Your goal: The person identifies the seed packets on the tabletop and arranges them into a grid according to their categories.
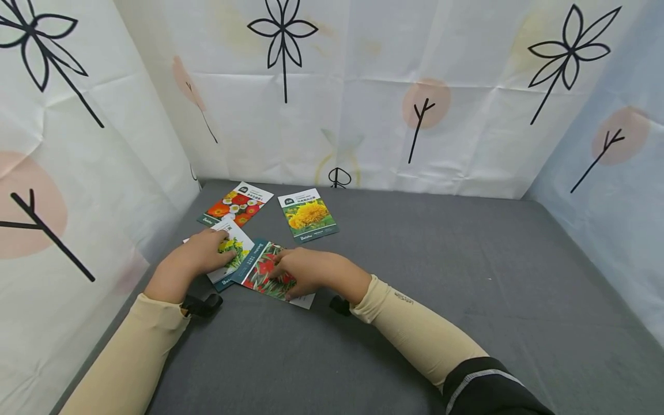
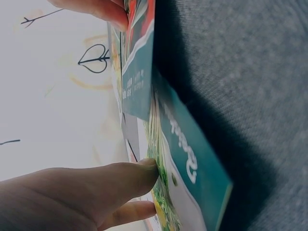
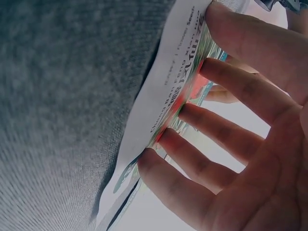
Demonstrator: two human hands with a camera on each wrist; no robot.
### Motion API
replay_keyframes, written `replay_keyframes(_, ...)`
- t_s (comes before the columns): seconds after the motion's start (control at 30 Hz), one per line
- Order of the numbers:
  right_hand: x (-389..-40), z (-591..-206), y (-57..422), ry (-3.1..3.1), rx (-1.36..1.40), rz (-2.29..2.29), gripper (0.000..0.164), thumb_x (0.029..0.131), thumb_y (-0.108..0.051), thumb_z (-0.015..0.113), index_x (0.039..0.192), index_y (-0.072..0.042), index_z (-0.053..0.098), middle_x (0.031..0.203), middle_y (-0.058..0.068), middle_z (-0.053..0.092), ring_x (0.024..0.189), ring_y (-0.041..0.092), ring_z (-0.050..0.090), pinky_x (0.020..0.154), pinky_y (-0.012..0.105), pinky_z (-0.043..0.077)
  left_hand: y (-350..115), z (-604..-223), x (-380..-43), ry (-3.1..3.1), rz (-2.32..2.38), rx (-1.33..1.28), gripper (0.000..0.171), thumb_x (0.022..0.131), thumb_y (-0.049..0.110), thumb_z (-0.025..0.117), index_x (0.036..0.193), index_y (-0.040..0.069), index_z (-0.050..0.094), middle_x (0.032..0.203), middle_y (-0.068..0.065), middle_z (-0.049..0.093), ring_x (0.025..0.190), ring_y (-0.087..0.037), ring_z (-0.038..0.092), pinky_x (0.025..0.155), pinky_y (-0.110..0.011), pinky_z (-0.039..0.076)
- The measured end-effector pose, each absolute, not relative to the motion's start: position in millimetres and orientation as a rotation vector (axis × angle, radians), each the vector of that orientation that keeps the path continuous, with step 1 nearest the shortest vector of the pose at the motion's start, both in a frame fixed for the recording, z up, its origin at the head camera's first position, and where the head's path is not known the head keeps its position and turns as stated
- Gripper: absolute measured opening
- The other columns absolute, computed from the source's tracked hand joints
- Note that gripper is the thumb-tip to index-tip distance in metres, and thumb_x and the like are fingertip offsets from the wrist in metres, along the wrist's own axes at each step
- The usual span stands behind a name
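The right hand (image 1: pixel 313 270), fingers spread and clasping nothing, rests its fingertips on a red-flower packet (image 1: pixel 263 266) over the gray cloth (image 1: pixel 415 288). That packet's teal end overlaps a green-stemmed packet (image 1: pixel 236 248), which the left hand (image 1: pixel 194 253) touches with relaxed fingers. Beyond lie a yellow-bloom packet (image 1: pixel 309 214) and, leftward, a mixed-flower packet (image 1: pixel 240 203), before a patterned white curtain (image 1: pixel 358 115).

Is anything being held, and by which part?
Nothing clearly held: the right grip touches the face of the red packet, the left grip that of the packet partly beneath.
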State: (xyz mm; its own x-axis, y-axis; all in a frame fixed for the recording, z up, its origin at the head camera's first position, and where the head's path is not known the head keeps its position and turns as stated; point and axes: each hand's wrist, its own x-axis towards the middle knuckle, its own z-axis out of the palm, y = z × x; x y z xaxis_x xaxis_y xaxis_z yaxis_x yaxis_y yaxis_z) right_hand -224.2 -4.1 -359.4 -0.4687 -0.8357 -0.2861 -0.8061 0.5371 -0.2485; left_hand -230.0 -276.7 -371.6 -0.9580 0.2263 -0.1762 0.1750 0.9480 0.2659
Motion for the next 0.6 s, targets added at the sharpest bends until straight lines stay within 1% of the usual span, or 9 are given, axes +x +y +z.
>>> replay_keyframes(0.23,-225.1,-361.9,-2.6,2.400,-1.361,-0.117,0.057,0.097,-0.029,0.080,0.150,-0.019,0.062,0.161,0.008,0.051,0.144,0.023,0.054,0.113,0.033,0.051,-276.6,-372.1,-228.7,2.900,0.365,0.304,0.063,0.103,0.031,0.062,0.146,-0.013,0.051,0.149,-0.041,0.049,0.140,-0.059,0.045,0.112,-0.075,0.040)
replay_keyframes(0.6,-223.4,-362.5,-0.4,2.415,-1.331,-0.118,0.058,0.097,-0.029,0.080,0.151,-0.017,0.062,0.162,0.009,0.050,0.146,0.023,0.052,0.116,0.033,0.049,-276.4,-372.0,-229.1,2.893,0.373,0.284,0.064,0.103,0.032,0.062,0.148,-0.012,0.050,0.151,-0.041,0.047,0.141,-0.059,0.043,0.112,-0.076,0.039)
